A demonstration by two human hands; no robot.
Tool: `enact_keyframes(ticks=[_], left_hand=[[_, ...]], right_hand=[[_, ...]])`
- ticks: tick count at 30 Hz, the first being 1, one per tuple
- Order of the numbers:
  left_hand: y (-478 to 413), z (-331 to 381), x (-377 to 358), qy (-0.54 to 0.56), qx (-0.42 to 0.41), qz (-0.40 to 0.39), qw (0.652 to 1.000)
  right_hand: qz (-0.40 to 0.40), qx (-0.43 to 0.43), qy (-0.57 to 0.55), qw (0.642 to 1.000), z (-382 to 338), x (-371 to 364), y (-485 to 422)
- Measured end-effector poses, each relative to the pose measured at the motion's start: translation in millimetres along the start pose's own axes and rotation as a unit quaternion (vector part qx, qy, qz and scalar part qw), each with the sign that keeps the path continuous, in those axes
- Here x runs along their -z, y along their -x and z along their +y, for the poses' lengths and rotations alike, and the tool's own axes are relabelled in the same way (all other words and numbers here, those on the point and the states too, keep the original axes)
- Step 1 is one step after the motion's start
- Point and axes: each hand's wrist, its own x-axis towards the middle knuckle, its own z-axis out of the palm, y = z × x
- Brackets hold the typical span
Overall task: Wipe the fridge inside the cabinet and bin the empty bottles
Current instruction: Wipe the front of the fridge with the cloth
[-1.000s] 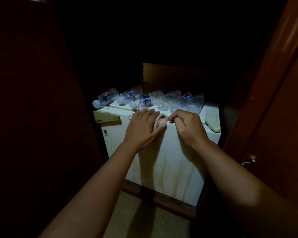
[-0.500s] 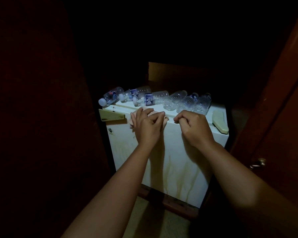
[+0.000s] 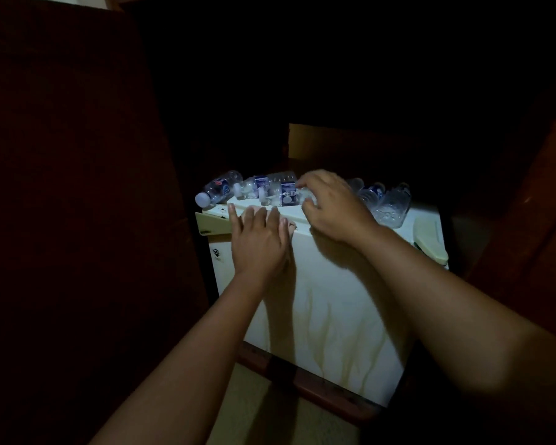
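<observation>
A small white fridge [image 3: 328,303] with brownish streaks down its door stands inside a dark wooden cabinet. Several empty clear plastic bottles [image 3: 219,189] lie in a row along its top. My left hand [image 3: 259,240] lies flat, fingers straight, over a pinkish cloth [image 3: 290,227] at the fridge's top front edge. My right hand [image 3: 331,205] has reached to the row, and its fingers curl around a blue-labelled bottle [image 3: 284,191]. More bottles [image 3: 389,203] lie to the right of that hand.
The open cabinet door [image 3: 77,220] stands at the left, and dark wood panels [image 3: 533,220] close in on the right. A cream hinge cover [image 3: 430,239] sits on the fridge's right top corner. Beige floor [image 3: 264,406] shows below the cabinet base.
My right hand left the fridge's front edge and moved up to the bottles, closing round one. My left hand shifted slightly left and flattened on the cloth.
</observation>
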Motion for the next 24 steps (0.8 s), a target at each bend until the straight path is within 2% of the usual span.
enact_keyframes(ticks=[5,10,13,17,19,22,24], left_hand=[[-5.6,12.5,2.7,0.013,-0.012,-0.032,0.999],[-22.4,-4.2,10.9,-0.038,0.036,-0.065,0.996],[-16.1,18.4,18.2,-0.027,0.037,-0.086,0.995],[-6.3,35.6,15.0,0.06,-0.007,-0.073,0.996],[-6.5,23.5,13.1,0.129,-0.016,-0.056,0.99],[2.1,-9.2,6.2,0.27,-0.015,-0.022,0.962],[13.8,-38.9,-6.1,0.32,0.029,0.034,0.946]], right_hand=[[-0.166,0.001,0.089,0.982,-8.3,-3.3,-62.0],[-0.233,-0.04,0.1,0.966,-8.5,-8.4,-69.5],[-0.242,-0.053,0.117,0.962,0.1,-9.5,-68.8],[-0.234,-0.049,0.128,0.962,3.2,-6.8,-66.8],[-0.192,-0.018,0.122,0.974,-1.9,-5.2,-61.3],[-0.075,0.033,0.041,0.996,-21.6,-6.9,-38.7],[-0.093,0.048,-0.01,0.994,-36.5,-16.5,-14.6]])
